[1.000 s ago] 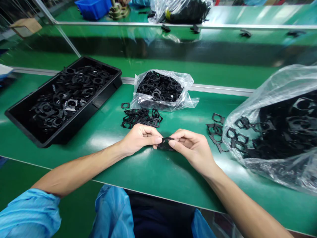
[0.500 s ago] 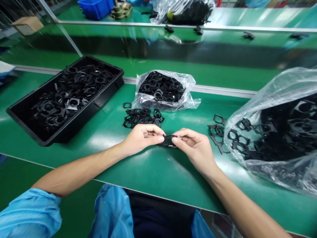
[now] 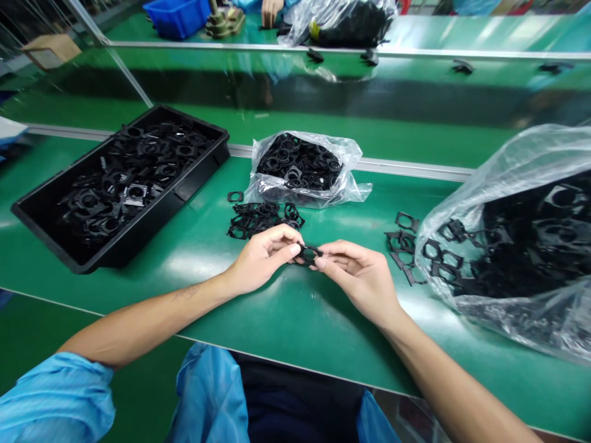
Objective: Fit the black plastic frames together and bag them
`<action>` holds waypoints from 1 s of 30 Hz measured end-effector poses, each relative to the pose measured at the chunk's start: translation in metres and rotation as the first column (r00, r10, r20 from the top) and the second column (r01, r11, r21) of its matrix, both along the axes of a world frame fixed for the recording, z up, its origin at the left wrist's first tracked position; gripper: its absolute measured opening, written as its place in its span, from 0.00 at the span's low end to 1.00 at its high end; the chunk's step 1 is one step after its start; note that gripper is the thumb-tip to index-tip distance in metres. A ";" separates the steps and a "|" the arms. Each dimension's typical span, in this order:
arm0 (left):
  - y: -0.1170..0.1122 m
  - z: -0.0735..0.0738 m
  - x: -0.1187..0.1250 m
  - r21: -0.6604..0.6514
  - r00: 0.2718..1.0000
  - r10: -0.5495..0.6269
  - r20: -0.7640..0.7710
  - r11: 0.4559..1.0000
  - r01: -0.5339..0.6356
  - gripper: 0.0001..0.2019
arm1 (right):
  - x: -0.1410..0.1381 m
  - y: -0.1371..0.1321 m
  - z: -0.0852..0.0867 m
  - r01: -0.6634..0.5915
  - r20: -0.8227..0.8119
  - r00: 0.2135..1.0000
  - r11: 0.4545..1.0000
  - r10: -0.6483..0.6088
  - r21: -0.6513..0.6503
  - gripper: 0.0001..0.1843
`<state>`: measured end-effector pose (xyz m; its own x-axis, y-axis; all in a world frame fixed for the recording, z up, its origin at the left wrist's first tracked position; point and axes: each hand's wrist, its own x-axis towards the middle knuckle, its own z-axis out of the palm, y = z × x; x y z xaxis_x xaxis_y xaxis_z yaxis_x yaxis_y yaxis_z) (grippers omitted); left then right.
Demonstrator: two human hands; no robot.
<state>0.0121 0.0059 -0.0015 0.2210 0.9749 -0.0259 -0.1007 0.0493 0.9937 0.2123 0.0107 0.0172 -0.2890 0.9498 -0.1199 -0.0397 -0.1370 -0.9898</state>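
Observation:
My left hand (image 3: 261, 259) and my right hand (image 3: 357, 274) meet above the green table, both pinched on one small black plastic frame part (image 3: 308, 253) held between their fingertips. Just beyond my left hand lies a loose heap of the same black parts (image 3: 261, 219). More loose black parts (image 3: 405, 240) lie to the right of my right hand, spilling from a big clear bag (image 3: 517, 240).
A black tray (image 3: 55, 246) holding several black parts stands at the left. A small clear bag of parts (image 3: 302, 166) sits behind the heap. Beyond a metal rail runs a conveyor with a blue bin (image 3: 178, 15), another bag and another person's hand (image 3: 269, 11).
The black part between my fingertips has been turned and lifted slightly; both hands stay in nearly the same place. Another person's hand has appeared at the far top.

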 end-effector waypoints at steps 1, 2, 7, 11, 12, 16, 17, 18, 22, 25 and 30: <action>0.000 0.000 0.000 0.003 1.000 -0.003 0.002 1.000 0.003 0.17 | 0.000 0.000 -0.001 0.014 0.002 1.000 1.000 -0.014 0.019 0.19; 0.000 0.000 0.000 0.002 1.000 -0.012 0.006 1.000 0.012 0.17 | 0.000 -0.001 -0.001 0.025 0.001 1.000 0.999 -0.025 0.036 0.18; -0.001 0.003 -0.001 -0.015 0.997 -0.069 0.041 0.997 0.070 0.15 | 0.000 -0.001 0.003 0.009 -0.026 1.000 1.000 -0.009 -0.005 0.17; 0.000 0.005 -0.001 -0.052 0.994 -0.077 0.073 0.995 0.081 0.15 | 0.000 0.000 0.006 -0.016 -0.060 0.998 0.998 0.013 -0.054 0.15; 0.000 0.005 -0.001 -0.069 0.993 -0.082 0.082 0.994 0.087 0.15 | 0.000 0.000 0.005 -0.026 -0.063 0.998 0.997 0.022 -0.073 0.15; 0.002 0.007 -0.001 -0.145 0.991 -0.069 0.117 0.986 0.086 0.17 | 0.001 0.003 0.002 -0.038 -0.073 0.997 0.988 0.028 -0.151 0.16; 0.002 0.007 -0.001 -0.158 0.991 -0.060 0.124 0.984 0.079 0.17 | 0.001 0.003 0.002 -0.034 -0.082 0.996 0.986 0.021 -0.164 0.16; 0.002 0.007 -0.001 -0.168 0.990 -0.050 0.129 0.983 0.072 0.17 | 0.001 0.004 0.001 -0.032 -0.095 0.995 0.984 0.015 -0.173 0.17; 0.003 0.008 -0.001 -0.161 0.992 -0.030 0.121 0.986 0.050 0.17 | 0.001 0.004 0.002 -0.032 -0.116 0.993 0.982 0.011 -0.184 0.17; 0.003 0.007 -0.003 -0.131 0.997 -0.017 0.072 0.991 0.027 0.16 | 0.001 0.003 0.003 -0.031 -0.078 0.997 0.986 0.019 -0.163 0.17; 0.002 0.006 -0.003 -0.060 0.998 0.029 0.050 0.998 -0.026 0.15 | 0.002 0.002 0.004 -0.049 -0.106 0.994 0.988 0.033 -0.147 0.16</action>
